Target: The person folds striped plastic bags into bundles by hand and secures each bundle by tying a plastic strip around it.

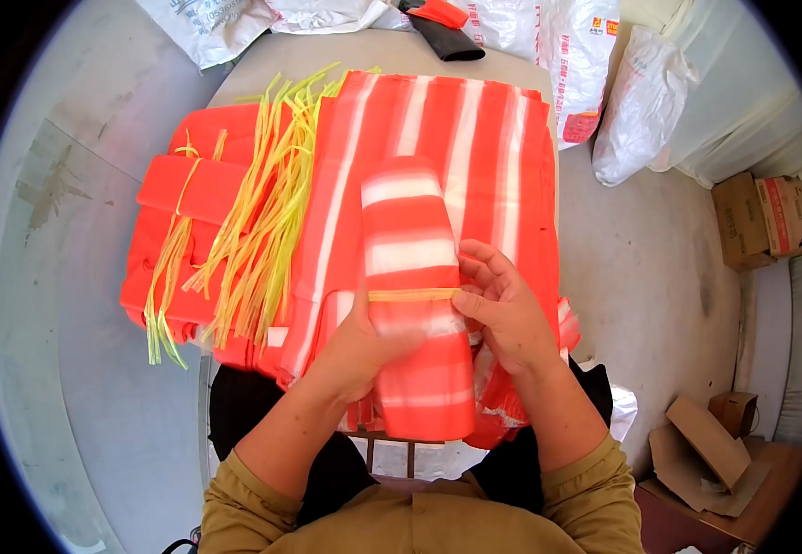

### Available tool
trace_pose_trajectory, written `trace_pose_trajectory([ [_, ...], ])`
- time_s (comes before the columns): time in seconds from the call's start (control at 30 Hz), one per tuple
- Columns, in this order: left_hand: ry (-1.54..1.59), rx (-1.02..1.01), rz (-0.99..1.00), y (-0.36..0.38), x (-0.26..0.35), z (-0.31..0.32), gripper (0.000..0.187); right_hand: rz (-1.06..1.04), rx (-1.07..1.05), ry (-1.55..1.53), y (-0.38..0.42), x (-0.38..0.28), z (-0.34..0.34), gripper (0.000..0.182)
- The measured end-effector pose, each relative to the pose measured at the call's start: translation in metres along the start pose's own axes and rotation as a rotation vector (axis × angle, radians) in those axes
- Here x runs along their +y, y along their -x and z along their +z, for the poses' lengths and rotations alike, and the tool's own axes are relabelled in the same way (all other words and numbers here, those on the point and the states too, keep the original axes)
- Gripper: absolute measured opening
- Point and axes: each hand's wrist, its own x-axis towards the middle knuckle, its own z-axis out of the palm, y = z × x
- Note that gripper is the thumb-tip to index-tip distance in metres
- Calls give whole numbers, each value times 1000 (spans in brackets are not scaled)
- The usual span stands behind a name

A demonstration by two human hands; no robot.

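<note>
A folded bundle of red-and-white striped plastic bags [412, 222] is held upright in front of me. My left hand [357, 351] is closed around its left side, the thumb blurred across the front. Around the middle of the bundle runs a yellow tie strip [410, 295]. At the bundle's right edge, my right hand [504, 309] pinches the end of this strip between thumb and fingers. Behind the bundle lies a flat stack of striped bags [486, 138]. Loose yellow strips [276, 203] are heaped on the stack's left side.
Tied red bundles [203, 185] are piled at the left of the table [327, 51]. White printed sacks [581, 69] stand along the far side, beside a black tube-like item [447, 39]. Cardboard boxes [742, 222] are at the right, with an opened carton [701, 462] lower down.
</note>
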Motion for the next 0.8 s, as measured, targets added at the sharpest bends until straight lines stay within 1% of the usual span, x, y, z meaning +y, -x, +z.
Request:
trace_pose_trajectory([
  [0.07,-43,19,-3,-1,0,1,83,-11,47,-14,-4,8,-2,68],
  [0.17,-96,34,-23,0,-1,0,82,-31,65,-43,-8,11,-3,63],
  [0.27,-96,28,12,0,-4,2,83,-39,85,-20,-13,14,-10,64],
  [0.33,-57,47,-15,1,-2,3,87,17,64,85,-7,2,-2,66],
  [0.37,-37,58,-28,1,-1,4,90,5,46,131,-6,2,0,66],
  [0.4,-40,57,-25,1,-2,3,91,-7,29,177,-6,2,3,67],
  [0.47,-45,57,-19,0,-6,1,95,-111,-20,258,-6,14,4,68],
  [0.57,-116,23,13,3,-3,5,94,-104,52,385,-6,13,5,68],
  [0.67,-171,19,23,2,-5,4,95,-110,72,372,-5,5,7,66],
  [0.77,-93,14,26,3,-4,5,96,0,70,370,-3,-2,3,63],
  [0.8,-83,15,16,2,-4,4,98,-7,66,366,-2,-3,4,62],
])
